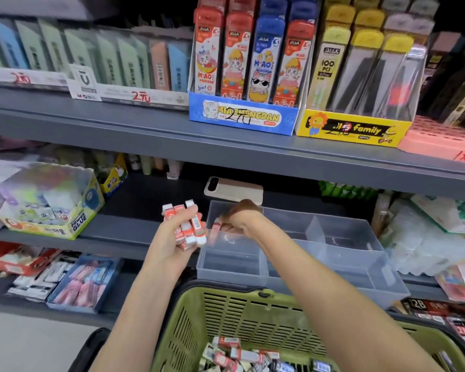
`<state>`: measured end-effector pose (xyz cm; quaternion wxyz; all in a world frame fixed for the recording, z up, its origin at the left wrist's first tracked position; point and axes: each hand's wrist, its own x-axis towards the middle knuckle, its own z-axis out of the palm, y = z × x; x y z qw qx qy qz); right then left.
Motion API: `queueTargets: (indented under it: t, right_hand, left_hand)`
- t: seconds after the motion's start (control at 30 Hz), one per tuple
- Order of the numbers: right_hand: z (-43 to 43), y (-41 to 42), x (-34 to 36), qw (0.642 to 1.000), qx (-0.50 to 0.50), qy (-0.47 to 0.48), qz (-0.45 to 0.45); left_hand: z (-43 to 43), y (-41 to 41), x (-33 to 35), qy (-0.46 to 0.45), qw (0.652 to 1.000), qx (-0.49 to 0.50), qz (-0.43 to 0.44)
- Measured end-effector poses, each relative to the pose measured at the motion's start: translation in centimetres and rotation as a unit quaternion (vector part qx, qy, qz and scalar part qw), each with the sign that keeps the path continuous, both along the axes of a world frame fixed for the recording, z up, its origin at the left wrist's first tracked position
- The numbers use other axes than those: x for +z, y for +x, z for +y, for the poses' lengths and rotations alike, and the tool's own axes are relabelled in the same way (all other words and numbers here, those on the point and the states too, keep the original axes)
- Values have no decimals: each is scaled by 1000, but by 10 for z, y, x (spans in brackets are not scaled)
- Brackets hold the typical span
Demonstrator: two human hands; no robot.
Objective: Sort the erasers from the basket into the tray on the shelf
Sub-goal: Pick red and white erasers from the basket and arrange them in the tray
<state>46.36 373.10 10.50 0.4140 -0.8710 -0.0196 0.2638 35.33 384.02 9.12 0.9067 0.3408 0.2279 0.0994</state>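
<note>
Several erasers [196, 226] sit bunched in the left hand [169, 237], gripped just left of the tray [360, 277]. The right hand [239, 218] pinches a single eraser [215, 230], blurred, roughly upright, over the tray's near-left compartment, so it looks nearer for the drop.

Motion-blurred right hand [242, 218] and its eraser [215, 230]; basket [188, 318] cut off below.

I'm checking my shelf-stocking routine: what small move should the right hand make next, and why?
Probably lower the right hand and release its single orange-and-white eraser into the left end of the clear plastic divided tray. That hand pinches the eraser just above the tray, which looks bare there, while the left hand grips a bundle of matching erasers beside it.
</note>
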Motion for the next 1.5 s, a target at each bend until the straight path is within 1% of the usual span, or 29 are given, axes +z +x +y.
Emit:
queueTargets:
  t: [0.03, 0.1, 0.13, 0.2, 0.3, 0.37, 0.4, 0.43, 0.5, 0.53, 0.6, 0.67, 0.7, 0.77, 0.83, 0.87, 0.9, 0.97, 1.03, 1.1, 1.17, 1.23, 1.27, 1.33, 1.37, 1.47, 1.5]
  right_hand:
    - [3, 0, 1, 999, 21, -29, 2]
    - [6, 1, 1, 996, 71, -55, 7]
    - [7, 0, 1, 992, 97, -81, -9]
    - [5, -3, 2, 988, 113, -104, -18]
    - [-4, -7, 5, 996, 87, -21, 18]
    - [-11, -11, 15, 998, 58, 7, 1]
    - [-14, -16, 20, 998, 58, 35, -18]
    - [-17, -22, 26, 993, 65, 89, -36]
    - [-21, -39, 39, 972, 108, 201, -54]
    - [-24, -48, 45, 962, 139, 226, -61]
    - [-28, -62, 51, 953, 187, 221, -86]
    - [-33, -68, 51, 951, 198, 197, -130]
    - [-36, -69, 51, 951, 192, 199, -137]
    - [-45, -67, 50, 954, 154, 239, -97]
    - [-54, -56, 48, 956, 73, 282, -39]
    - [-58, -49, 47, 959, 28, 281, -24]
    - [-60, -42, 46, 965, -4, 259, -25]
    - [-59, -29, 40, 986, -16, 160, -49]
    - [-49, -19, 37, 997, 9, 59, -53]
    - [-36, -13, 34, 999, 38, 8, -17]
    - [-25, -8, 32, 997, 64, -33, -4]
    - [-17, -7, 30, 989, 105, -99, -15]
    - [-13, -7, 30, 978, 142, -150, -30]
    - [-8, -8, 30, 940, 217, -254, -67]
    - [-5, -10, 30, 926, 233, -286, -81]
    - [-2, -8, 23, 909, 258, -317, -81]
    - [-3, -7, 20, 911, 256, -315, -76]
  left_hand:
    - [0, -2, -2, 1, 1000, 1, -3]
    - [0, -5, -6, -3, 1000, 5, -13]
    - [-1, -7, -8, -9, 1000, 10, -17]
    - [-2, -7, -8, -17, 999, 19, -22]
    - [-3, -7, -6, -2, 999, 21, -27]
    - [-3, -7, -5, 26, 999, 14, -35]
    - [-3, -7, -3, 44, 998, 10, -40]
    - [-4, -7, -1, 63, 997, 5, -44]
    - [-4, -7, 5, 102, 993, -13, -54]
    - [-5, -6, 8, 120, 990, -27, -62]
    - [-8, -6, 13, 137, 987, -52, -65]
    - [-12, -6, 15, 139, 987, -64, -53]
    - [-15, -6, 16, 141, 987, -69, -46]
    - [-19, -6, 16, 137, 987, -75, -38]
    - [-17, -6, 15, 116, 990, -63, -39]
    - [-16, -7, 14, 103, 993, -48, -37]
    - [-14, -8, 13, 90, 995, -31, -36]
    - [-12, -10, 9, 68, 997, -1, -31]
    - [-12, -10, 6, 50, 998, 17, -26]
    - [-11, -11, 4, 33, 999, 29, -27]
    - [-9, -11, 2, 25, 998, 38, -33]
    - [-8, -12, 0, 23, 998, 41, -40]
    - [-7, -12, 0, 22, 998, 42, -42]
    - [-6, -12, 0, 16, 998, 44, -45]
    - [-5, -13, -1, 15, 998, 44, -47]
    - [-4, -13, -1, 13, 998, 39, -50]
    - [-4, -13, -1, 14, 998, 37, -51]
